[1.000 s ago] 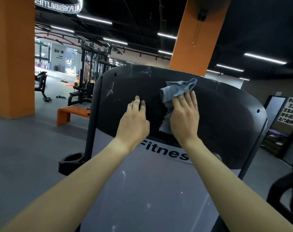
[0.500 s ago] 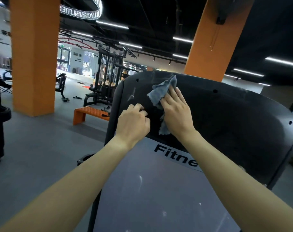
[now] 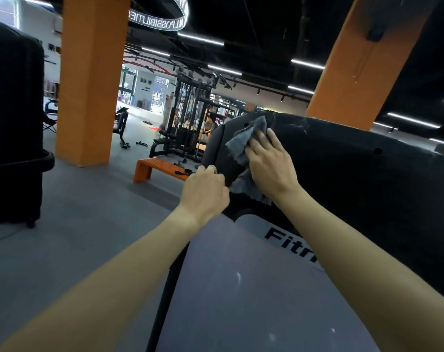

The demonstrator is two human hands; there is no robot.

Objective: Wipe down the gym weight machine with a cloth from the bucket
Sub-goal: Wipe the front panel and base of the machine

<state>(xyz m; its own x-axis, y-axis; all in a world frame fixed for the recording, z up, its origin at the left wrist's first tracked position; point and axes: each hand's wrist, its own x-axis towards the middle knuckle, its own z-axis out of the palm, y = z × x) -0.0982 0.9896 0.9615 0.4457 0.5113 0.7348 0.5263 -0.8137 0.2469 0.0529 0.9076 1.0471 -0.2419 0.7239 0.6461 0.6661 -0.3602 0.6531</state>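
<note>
The right hand lies flat with straight fingers. It presses one gray cloth on the black cover of the weight machine, near the cover's top left corner. Part of the cloth sticks out above the fingers and part hangs below the palm.

The left hand is at the cover's left edge, just beside the cloth. Its fingers are curled. The fingertips are hidden, so I cannot tell if they hold the edge or only lean on it.

The step looks like wiping the top of the cover. To do it well, keep the palm flat so the cloth stays pressed on. Rub all the way up to the rim and round the corner. Pale smears show on the top rim to the right, so those spots likely need a wipe too. The loose end of the cloth could fold under, so spread it out now and then. The gray panel below the cover has white marks and probably needs wiping after.

Counting: two hands, one cloth, one black cover and one gray panel. Behind the machine are two orange pillars and one orange bench. No bucket shows.
</note>
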